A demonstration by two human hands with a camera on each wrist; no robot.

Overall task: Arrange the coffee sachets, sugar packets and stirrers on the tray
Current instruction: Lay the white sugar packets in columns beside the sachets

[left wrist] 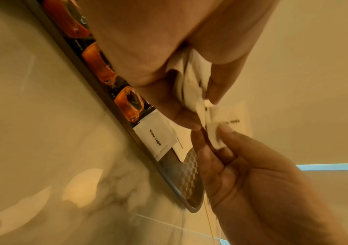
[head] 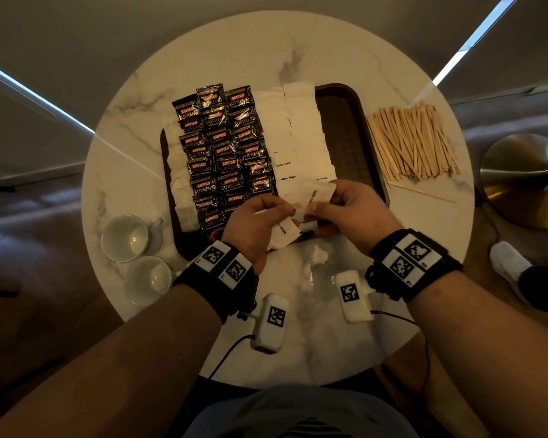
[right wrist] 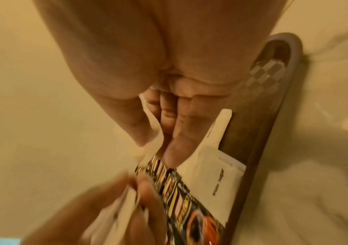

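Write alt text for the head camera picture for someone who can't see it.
Two hands, left hand and right hand, hold white sugar packets over a dark tray on a round marble table. The tray holds rows of coffee sachets; wooden stirrers lie beside it.

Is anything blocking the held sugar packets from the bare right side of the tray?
Nothing visible. Both hands hold sugar packets just above the tray; its bare strip beside the laid white rows is open.
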